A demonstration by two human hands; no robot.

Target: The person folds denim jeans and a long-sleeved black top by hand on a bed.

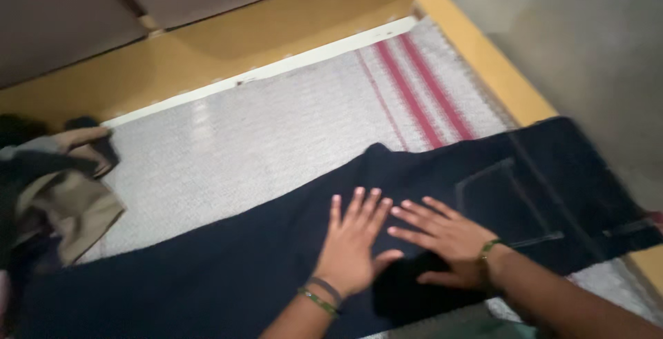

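Trousers (pixel 228 270) of dark navy cloth lie stretched flat across a pale grey woven mat (pixel 262 138), running from the lower left to the right edge of the view; a stitched back pocket (pixel 511 204) shows on the right-hand part, with seam lines beside it. Both hands rest palm-down on the garment near its middle; the left hand (pixel 352 246) has its fingers straight and slightly fanned, pointing away from the person, its thumb turned out to the right; a dark band and a green bracelet (pixel 319 297) sit at that wrist. The right hand (pixel 445 239) lies just beside it, fingers spread and pointing left toward the other hand's fingertips, nearly touching them; a green band (pixel 487 250) circles its wrist. Neither hand pinches the cloth; both press flat on it. The mat carries red stripes (pixel 421 90) near its far right end and lies on a yellow-ochre wooden surface (pixel 276 28); a heap of crumpled clothes (pixel 55 187), beige and dark, sits at the left edge, partly on the mat, apart from the hands.
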